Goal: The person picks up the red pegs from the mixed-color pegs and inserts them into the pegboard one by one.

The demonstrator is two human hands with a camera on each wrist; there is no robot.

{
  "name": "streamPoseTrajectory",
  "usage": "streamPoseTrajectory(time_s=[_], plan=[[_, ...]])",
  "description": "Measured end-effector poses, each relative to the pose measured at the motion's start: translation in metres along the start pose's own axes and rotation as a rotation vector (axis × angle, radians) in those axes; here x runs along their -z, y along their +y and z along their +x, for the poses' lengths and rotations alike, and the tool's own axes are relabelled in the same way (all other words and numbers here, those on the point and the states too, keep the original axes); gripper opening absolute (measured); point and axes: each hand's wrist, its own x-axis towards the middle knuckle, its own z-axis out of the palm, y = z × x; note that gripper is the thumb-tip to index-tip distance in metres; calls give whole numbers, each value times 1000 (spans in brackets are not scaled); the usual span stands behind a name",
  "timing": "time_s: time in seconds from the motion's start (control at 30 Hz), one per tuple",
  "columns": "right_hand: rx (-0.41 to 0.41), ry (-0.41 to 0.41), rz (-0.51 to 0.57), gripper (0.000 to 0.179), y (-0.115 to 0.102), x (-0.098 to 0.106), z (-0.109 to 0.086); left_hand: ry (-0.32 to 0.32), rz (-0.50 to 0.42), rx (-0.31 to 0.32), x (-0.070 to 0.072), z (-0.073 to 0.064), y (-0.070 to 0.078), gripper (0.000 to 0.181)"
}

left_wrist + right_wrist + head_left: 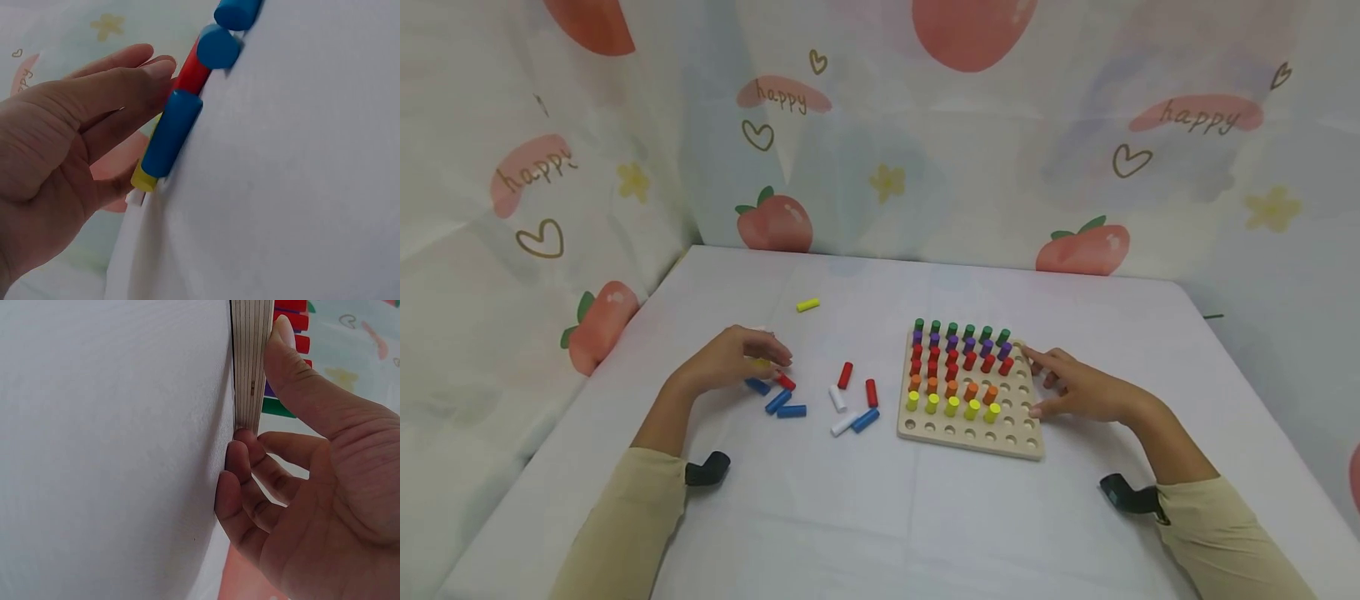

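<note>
My left hand (733, 358) is low over the loose pegs at the left, fingers relaxed and apart. A yellow peg (145, 181) lies by its fingers, partly hidden behind a blue peg (172, 134); a red peg (192, 74) lies just beyond. My right hand (1086, 390) rests at the right side of the wooden pegboard (972, 443), its thumb (294, 369) on the board near the edge and fingertips touching the side and far corner. Rows of green, purple, red, orange and yellow pegs (952, 407) stand upright in the board.
Between left hand and board lie red pegs (871, 392), white pegs (837, 398) and blue pegs (792, 411). One yellow peg (808, 305) lies farther back on the white table (820, 517). Printed cloth (865, 150) hangs behind and at the left.
</note>
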Motion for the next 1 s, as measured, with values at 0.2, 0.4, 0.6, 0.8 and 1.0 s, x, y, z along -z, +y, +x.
streamPoseTrajectory(time_s=[0.2, 0.4, 0.6, 0.8, 1.0], plan=[[-12, 3, -1, 104, 2, 0, -1, -17, -7, -27, 1, 0, -7, 25], [3, 2, -2, 104, 3, 1, 0, 2, 9, -22, -2, 0, -10, 26], [7, 6, -2, 103, 2, 0, 0, 1, 2, -25, -5, 0, -10, 26], [2, 9, -3, 103, 0, -1, -1, 0, -6, -31, -5, 0, -9, 26], [-10, 4, 4, 104, -2, 0, -1, 54, -88, -19, -1, -4, -4, 24]])
